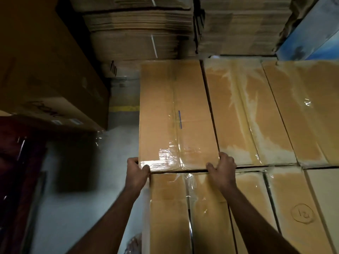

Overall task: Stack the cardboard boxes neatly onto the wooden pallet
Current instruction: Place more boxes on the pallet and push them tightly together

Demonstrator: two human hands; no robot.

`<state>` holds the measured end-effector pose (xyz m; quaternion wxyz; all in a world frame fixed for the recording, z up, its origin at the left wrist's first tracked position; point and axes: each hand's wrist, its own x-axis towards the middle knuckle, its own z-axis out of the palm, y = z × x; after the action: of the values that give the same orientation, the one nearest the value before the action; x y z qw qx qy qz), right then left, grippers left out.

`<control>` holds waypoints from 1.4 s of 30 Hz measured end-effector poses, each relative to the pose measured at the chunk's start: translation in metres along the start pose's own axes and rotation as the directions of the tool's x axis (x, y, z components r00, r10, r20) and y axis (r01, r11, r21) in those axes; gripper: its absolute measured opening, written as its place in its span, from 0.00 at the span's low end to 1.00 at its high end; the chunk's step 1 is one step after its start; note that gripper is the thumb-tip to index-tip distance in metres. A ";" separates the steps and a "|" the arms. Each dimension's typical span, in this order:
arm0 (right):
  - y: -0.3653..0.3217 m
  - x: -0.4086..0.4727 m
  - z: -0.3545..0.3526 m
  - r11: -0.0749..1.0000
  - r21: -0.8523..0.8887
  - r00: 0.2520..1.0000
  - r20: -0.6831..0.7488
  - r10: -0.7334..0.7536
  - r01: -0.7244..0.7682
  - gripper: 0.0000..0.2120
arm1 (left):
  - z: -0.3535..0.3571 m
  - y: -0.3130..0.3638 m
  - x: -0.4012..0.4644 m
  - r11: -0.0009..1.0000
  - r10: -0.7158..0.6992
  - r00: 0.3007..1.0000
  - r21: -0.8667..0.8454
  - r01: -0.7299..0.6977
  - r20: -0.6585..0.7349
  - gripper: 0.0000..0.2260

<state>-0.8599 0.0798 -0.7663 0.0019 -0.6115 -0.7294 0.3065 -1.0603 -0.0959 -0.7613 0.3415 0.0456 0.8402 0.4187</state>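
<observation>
A long taped cardboard box [174, 110] lies flat at the left end of the far row of boxes. My left hand [136, 171] grips its near left corner, thumb on top. My right hand [222, 166] grips its near right corner, fingers curled over the edge. To its right lie two similar boxes [244, 114] side by side. A nearer row of boxes [168, 213] sits just below my hands, one marked with a circled number [301, 213]. The wooden pallet is hidden under the stack.
Bundles of flattened cardboard [139, 28] rise behind the stack. A big brown carton [45, 74] stands at the left, above a dark wrapped object [16, 162]. Grey floor [117, 143] with a yellow line [124, 108] shows left of the stack. A blue box [310, 33] leans at top right.
</observation>
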 end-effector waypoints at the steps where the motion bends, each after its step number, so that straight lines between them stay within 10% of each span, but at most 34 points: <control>1: 0.001 -0.002 0.001 1.000 -0.024 1.000 -0.004 -0.009 0.009 0.29 | 0.001 -0.001 -0.001 1.000 -0.004 1.000 0.014 0.004 0.003 0.14; 22: 0.007 -0.019 0.022 0.936 -0.350 0.996 -0.062 -0.065 0.039 0.28 | 0.018 -0.037 0.005 0.979 0.023 0.997 0.205 -0.007 -0.077 0.13; 42: 0.032 -0.027 0.019 0.955 -0.225 0.977 -0.044 -0.207 0.192 0.25 | 0.026 -0.054 -0.009 0.966 0.155 0.986 0.220 -0.137 -0.068 0.14</control>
<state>-0.8315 0.0488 -0.7862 -0.0102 -0.5410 -0.8164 0.2014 -1.0260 -0.1163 -0.8063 0.2669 0.1264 0.8886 0.3510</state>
